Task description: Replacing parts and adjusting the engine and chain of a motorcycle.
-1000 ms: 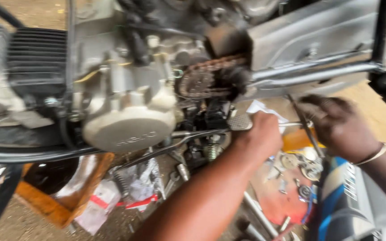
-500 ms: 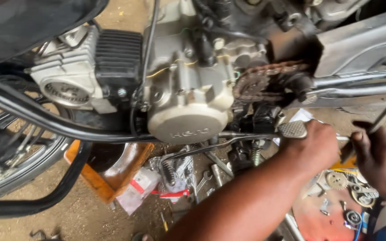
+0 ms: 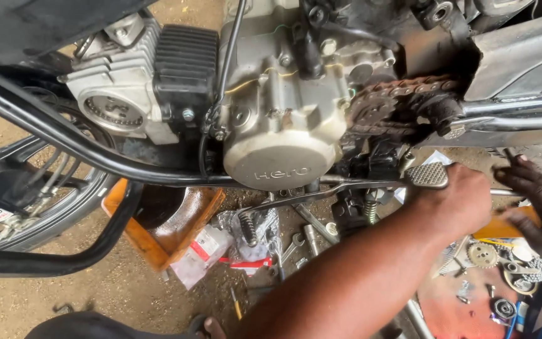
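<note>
We are closing our left hand (image 3: 450,204) around the foot pedal (image 3: 426,174) below the engine (image 3: 277,119), just beside the rusty chain (image 3: 403,103). Our right hand (image 3: 537,201) is reaching in half open, holding nothing we can make out. A slip could be driving knuckles into the chain; the frame bars (image 3: 64,141) are crowding us.

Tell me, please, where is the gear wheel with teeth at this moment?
In the head view, the toothed gear wheel lies at the lower right among small metal parts, just below the right hand and to the right of the left forearm.
</note>
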